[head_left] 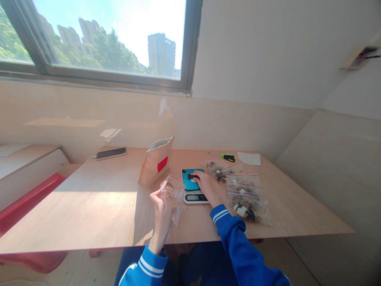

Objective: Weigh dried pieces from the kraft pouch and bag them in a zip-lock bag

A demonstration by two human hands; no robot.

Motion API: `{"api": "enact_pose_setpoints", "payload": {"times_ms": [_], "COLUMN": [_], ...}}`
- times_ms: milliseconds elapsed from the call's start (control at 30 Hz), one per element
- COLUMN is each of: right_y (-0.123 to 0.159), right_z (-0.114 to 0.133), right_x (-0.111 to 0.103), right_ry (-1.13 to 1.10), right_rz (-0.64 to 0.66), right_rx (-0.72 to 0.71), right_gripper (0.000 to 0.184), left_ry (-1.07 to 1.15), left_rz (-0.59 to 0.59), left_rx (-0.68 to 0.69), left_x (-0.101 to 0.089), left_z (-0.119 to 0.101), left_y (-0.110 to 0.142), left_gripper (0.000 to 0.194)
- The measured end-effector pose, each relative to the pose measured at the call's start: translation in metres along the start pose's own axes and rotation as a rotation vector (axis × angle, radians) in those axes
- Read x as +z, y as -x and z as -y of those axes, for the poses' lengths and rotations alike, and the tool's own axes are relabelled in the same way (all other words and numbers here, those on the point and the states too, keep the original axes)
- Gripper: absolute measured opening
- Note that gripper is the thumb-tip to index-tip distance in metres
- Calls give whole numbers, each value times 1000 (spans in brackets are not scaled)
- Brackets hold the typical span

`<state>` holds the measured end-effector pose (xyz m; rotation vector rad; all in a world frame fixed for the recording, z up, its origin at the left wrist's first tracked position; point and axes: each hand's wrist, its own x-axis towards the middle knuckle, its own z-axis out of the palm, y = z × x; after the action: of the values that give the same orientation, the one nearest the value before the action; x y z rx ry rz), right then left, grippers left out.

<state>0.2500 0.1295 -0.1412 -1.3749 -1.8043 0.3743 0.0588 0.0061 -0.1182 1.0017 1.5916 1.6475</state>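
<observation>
My left hand [162, 208] is closed on a clear zip bag [173, 188], held upright over the table in front of the scale. Light brown bits show faintly inside the bag. My right hand [204, 182] reaches over a small digital scale with a blue platform [187, 184] and a grey display [193, 197]. Its fingers are closed at a small dark piece [193, 176] on the platform; what the piece is cannot be made out. Right of the scale lie several clear zip bags [247, 192] with dark, dried-looking contents and white labels.
A brown paper pouch [151, 167] with a red label stands open-topped left of the scale. Behind the bags lie screwdrivers [228, 157] and a white paper [249, 158]. A phone [111, 153] rests at the back left. A red chair [32, 194] stands left of the table.
</observation>
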Motion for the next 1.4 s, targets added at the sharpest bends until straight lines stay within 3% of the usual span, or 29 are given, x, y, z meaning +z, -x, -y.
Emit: {"api": "enact_pose_setpoints", "payload": {"times_ms": [233, 367, 433, 567, 633, 700, 833, 967, 1067, 1233, 1400], "right_y": [-3, -9, -7, 3, 7, 7, 5, 14, 20, 14, 5], "right_z": [16, 45, 69, 115, 124, 117, 70, 26, 12, 23, 76], "right_x": [-15, -28, -36, -50, -52, -51, -40, -29, -25, -30, -46], "right_ry": [-159, -277, -331, -365, -343, -246, 152, 284, 321, 279, 56], "right_rz": [-114, -131, -76, 223, 330, 307, 70, -8, -30, -63, 1], "right_rx": [76, 67, 11, -167, -203, -179, -27, 83, 99, 54, -140], "right_gripper": [22, 28, 28, 28, 32, 32, 23, 21, 16, 14, 26], "left_ry": [23, 27, 41, 63, 58, 50, 61, 50, 72, 93, 82], "left_rz": [-5, -3, 4, 33, 49, 57, 28, -1, 11, 38, 46], "left_rx": [41, 57, 69, 57, 60, 74, 52, 31, 36, 53, 51], "left_x": [4, 7, 10, 17, 18, 16, 11, 11, 13, 14, 15], "left_z": [3, 5, 5, 2, 1, 0, 3, 8, 8, 7, 9], "left_y": [0, -3, -4, -5, -5, -4, -5, -5, -4, -2, -3], "left_gripper": [48, 47, 44, 41, 41, 42, 42, 40, 38, 40, 40]}}
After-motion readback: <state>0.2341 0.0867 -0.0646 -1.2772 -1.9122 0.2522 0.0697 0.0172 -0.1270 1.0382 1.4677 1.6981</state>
